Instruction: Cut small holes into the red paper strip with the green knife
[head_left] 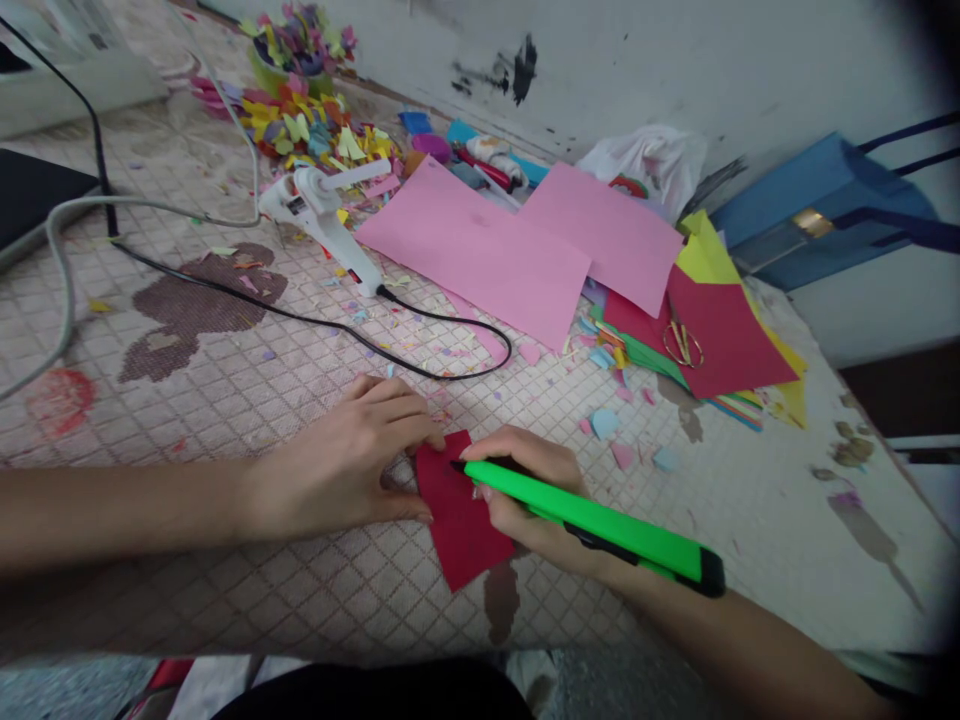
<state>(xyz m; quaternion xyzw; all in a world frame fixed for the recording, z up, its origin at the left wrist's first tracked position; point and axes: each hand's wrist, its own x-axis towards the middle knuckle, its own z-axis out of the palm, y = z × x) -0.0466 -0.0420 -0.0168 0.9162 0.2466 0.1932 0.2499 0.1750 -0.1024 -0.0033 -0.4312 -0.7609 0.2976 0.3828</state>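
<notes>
A narrow piece of red paper (459, 515) lies flat on the patterned tablecloth in front of me. My left hand (349, 450) rests at its left side, thumb and fingers spread, the fingertips touching the paper's edge. In my right hand (536, 485) is a thick green pen (600, 522) with a black tip and a black back end, gripped as for writing. Its tip meets or hovers just over the upper part of the red paper; I cannot tell which.
Behind my hands stands a white glue gun (330, 225) with a black cord (300, 310) looping forward. Pink sheets (480, 250), red sheets (739, 335) with gold-handled scissors (682, 343), and paper scraps (604, 423) lie beyond. A pot of paper flowers (296, 55) and a blue bag (825, 205) are farther back.
</notes>
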